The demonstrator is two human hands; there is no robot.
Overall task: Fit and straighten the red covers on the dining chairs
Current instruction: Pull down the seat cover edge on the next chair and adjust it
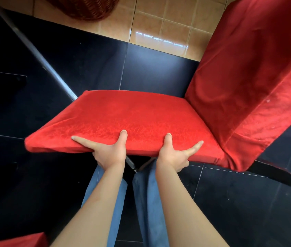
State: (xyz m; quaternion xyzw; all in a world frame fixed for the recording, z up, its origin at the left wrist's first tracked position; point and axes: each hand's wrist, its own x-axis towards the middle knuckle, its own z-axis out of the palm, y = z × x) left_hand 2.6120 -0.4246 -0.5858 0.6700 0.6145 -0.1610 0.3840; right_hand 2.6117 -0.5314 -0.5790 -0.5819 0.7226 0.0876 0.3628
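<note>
A dining chair stands side-on before me, its seat in a red velvet cover (pixel 123 116) and its tall backrest in a red cover (pixel 251 68) at the right. My left hand (pixel 109 152) grips the near edge of the seat cover, thumb and forefinger lying on top and the other fingers curled under the edge. My right hand (pixel 175 155) grips the same edge a little further right in the same way. The seat cover lies smooth and taut. The backrest cover hangs down past the seat at its rear corner (pixel 244 148).
The floor is black tile with a strip of beige tile (pixel 159 27) beyond. A wicker basket (pixel 84 6) sits at the top. A dark metal table leg (pixel 39 59) slants behind the seat. Another red-covered seat corner (pixel 16 240) shows at bottom left.
</note>
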